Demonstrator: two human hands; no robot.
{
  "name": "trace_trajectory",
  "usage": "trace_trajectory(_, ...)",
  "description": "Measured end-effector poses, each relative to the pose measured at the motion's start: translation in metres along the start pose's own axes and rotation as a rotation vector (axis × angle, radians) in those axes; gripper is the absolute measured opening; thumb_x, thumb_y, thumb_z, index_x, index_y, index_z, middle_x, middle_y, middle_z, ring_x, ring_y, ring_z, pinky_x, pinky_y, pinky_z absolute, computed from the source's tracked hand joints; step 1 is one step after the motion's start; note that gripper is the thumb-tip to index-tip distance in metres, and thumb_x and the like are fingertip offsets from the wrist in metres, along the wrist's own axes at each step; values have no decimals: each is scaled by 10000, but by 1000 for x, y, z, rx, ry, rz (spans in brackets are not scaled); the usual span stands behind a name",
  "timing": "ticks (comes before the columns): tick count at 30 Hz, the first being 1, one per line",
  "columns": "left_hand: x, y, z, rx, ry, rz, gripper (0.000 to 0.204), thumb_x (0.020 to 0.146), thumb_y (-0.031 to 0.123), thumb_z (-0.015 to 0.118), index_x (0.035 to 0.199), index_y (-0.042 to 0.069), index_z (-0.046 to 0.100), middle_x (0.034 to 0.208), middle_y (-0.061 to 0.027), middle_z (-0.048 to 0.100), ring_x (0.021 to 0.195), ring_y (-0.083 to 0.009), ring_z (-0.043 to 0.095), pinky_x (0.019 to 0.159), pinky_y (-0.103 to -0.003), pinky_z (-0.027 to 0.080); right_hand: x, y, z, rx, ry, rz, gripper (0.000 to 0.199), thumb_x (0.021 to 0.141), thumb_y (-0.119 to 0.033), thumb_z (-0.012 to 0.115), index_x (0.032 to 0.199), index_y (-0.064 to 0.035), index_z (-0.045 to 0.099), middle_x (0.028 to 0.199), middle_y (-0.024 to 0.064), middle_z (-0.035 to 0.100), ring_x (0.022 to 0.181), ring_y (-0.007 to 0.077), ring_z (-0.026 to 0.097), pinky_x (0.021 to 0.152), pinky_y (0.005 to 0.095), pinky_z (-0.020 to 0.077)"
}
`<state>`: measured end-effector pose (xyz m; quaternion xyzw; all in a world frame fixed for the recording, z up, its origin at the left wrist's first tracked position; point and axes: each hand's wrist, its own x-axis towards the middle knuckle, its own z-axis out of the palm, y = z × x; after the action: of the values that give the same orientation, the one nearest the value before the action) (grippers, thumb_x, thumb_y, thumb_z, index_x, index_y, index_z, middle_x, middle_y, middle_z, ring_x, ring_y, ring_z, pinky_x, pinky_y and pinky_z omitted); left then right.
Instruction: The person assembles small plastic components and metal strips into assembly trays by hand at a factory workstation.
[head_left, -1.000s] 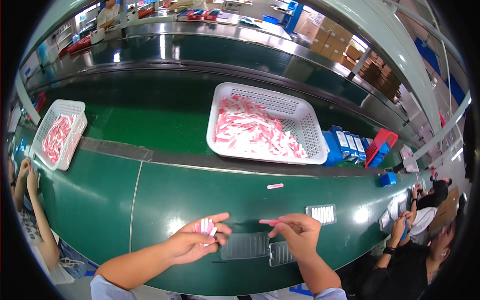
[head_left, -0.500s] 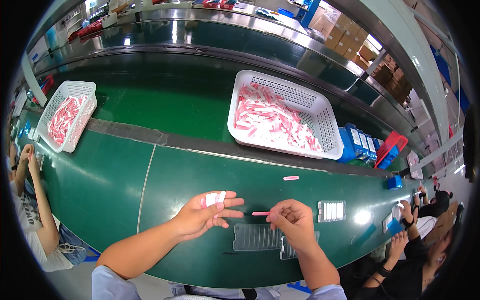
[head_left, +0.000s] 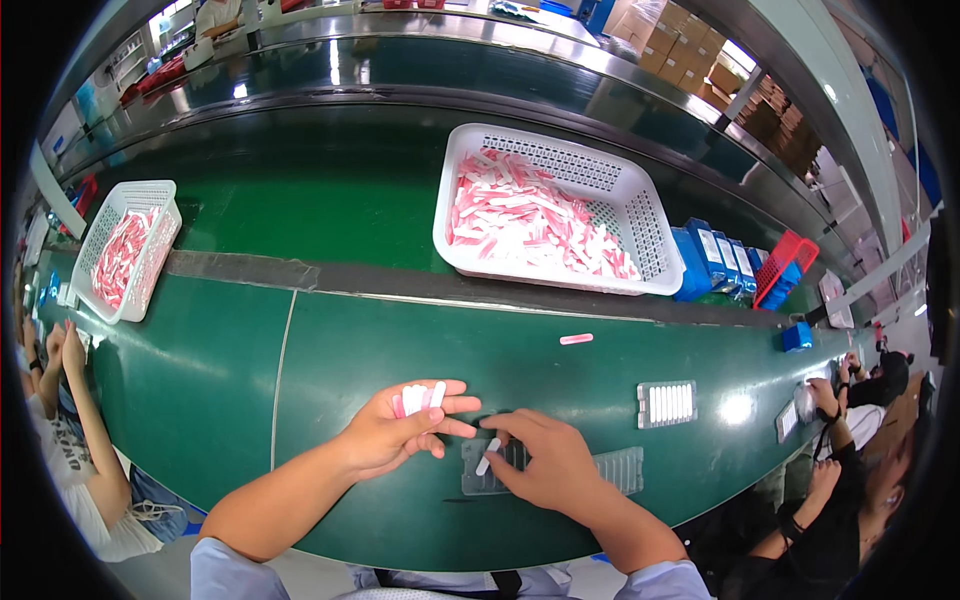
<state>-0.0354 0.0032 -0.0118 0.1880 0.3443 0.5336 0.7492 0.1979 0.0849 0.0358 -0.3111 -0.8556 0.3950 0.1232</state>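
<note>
My left hand [head_left: 380,432] is palm up, its thumb closed over a small fan of flat round-ended strips [head_left: 418,399], pink and white. Between thumb and fingers, my right hand [head_left: 555,462] grips one white strip [head_left: 489,457], tilted over the left end of a clear slotted plastic tray [head_left: 476,482]. The hand hides the middle of that tray. Another clear slotted tray [head_left: 624,470] shows beyond its right side; whether the two overlap I cannot tell. Farther right lies a clear tray [head_left: 645,407] holding a row of white strips.
A loose pink strip [head_left: 576,339] lies ahead on the green table [head_left: 370,340]. A big white basket [head_left: 560,281] of strips stands behind it, a smaller basket [head_left: 165,235] at left. Blue boxes [head_left: 700,262] and a red basket [head_left: 783,268] are right. People work on both sides.
My right hand has moved left and down, bringing its strip from the air to the clear tray's left end; its white face now shows. My left hand stays nearly still. The view has shifted slightly.
</note>
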Motion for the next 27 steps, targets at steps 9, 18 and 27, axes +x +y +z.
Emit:
trace_trajectory(9,-2,-1,-2,1,-56,22,514,1043,55,557,1517,-34,381,1469,-239,530,1231,-336,644,824,-334,625,2,14,1,-135,-41,-210,424,817,-198,771,1217,-124,651,1060,64,622,971,301,591,841,432,488)
trace_trajectory(18,-10,-10,11,127,-230,-53,587,1085,122,485,1614,49,240,1547,-202,461,1313,-349,588,1010,-413,546,0,9,-3,22,343,-218,418,805,-166,815,1198,-124,679,903,26,646,812,226,600,754,362,437)
trace_trajectory(27,-10,-10,17,142,-239,-104,515,1093,116,467,1574,15,314,1527,-204,485,1278,-361,612,987,-429,560,-6,20,-8,156,399,-293,210,827,-24,799,1033,-40,757,821,87,765,691,186,664,679,315,495)
